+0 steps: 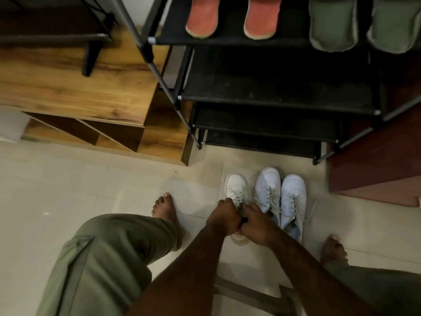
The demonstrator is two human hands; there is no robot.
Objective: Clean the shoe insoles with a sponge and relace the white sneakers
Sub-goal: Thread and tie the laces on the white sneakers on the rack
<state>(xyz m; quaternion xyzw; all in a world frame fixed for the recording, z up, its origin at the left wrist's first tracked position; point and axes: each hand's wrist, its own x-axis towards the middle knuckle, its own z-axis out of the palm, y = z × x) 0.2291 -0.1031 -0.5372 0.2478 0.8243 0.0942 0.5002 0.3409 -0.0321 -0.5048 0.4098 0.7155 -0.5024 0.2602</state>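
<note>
I have my left hand (pixel 222 215) and right hand (pixel 254 224) curled on the collar of the white sneaker (pixel 237 190) beneath them, likely to steady and open it; two more sneakers (pixel 268 192) sit just right.

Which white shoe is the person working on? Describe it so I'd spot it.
Find the black shoe rack; three white sneakers stand before it. It is the leftmost sneaker, creamier than its bluish-white neighbours, the only one gripped by left hand and right hand.
</note>
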